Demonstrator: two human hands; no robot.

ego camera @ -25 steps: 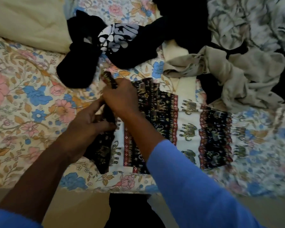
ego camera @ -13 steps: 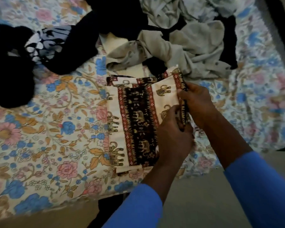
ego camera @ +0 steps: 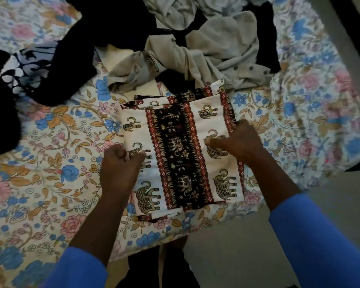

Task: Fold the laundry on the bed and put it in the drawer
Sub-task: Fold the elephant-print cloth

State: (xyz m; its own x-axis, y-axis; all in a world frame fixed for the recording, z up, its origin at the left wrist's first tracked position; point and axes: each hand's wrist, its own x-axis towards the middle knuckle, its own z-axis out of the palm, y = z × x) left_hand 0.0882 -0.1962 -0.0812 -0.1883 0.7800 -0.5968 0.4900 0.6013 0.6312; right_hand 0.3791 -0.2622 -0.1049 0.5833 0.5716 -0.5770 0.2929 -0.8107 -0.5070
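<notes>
- Elephant-print cloth [ego camera: 181, 154]: fold just closed, flat on bed [ego camera: 50, 183]; likely near drawer-ready.
- Left hand [ego camera: 121, 165] shifted to 9 o'clock edge, right hand [ego camera: 241, 140] at 3 o'clock; both pinching.

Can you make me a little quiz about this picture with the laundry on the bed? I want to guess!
1. True or false: the left hand and the right hand are both on the patterned cloth.
2. Which animal is printed on the patterned cloth? A) horses B) elephants C) fish
3. Fill in the missing word: the grey garment lies crumpled beyond the patterned cloth, so it is not yet ____.

Key: 1 true; 2 B; 3 folded.
</notes>
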